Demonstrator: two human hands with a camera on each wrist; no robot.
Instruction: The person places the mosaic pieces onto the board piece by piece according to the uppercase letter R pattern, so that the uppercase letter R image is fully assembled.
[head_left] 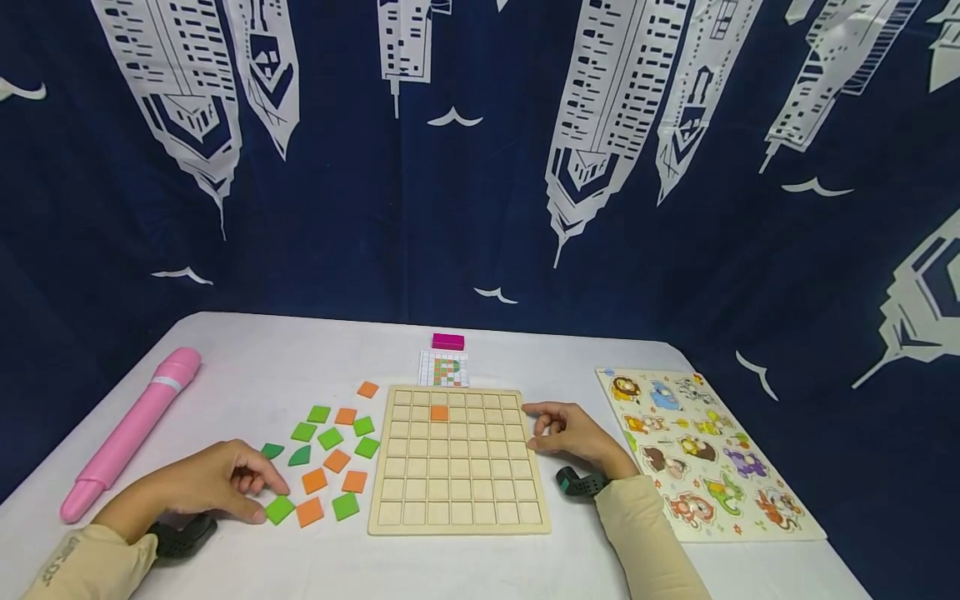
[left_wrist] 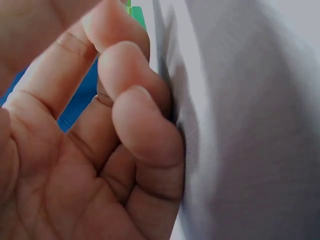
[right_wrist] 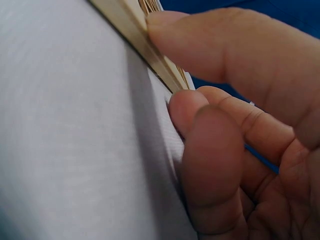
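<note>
My left hand [head_left: 217, 479] has its thumb and index finger pinched at the edges of a green square tile [head_left: 280, 510], on the white tabletop left of the board. A sliver of green [left_wrist: 137, 17] shows beyond the curled fingers in the left wrist view. At the board's right edge rests my right hand [head_left: 573, 433], index fingertip and thumb touching the rim, the other fingers bent inward. The wooden grid board [head_left: 460, 528] lies flat in the middle, one orange square [head_left: 439, 413] in a cell of its upper part. Its side edge [right_wrist: 135, 35] meets a fingertip in the right wrist view.
Several loose orange and green tiles [head_left: 337, 460] lie between left hand and board. A pattern card [head_left: 424, 371] and a magenta block [head_left: 447, 342] sit behind the board. A pink cylinder [head_left: 131, 433] lies at far left, an animal puzzle board [head_left: 712, 454] at right.
</note>
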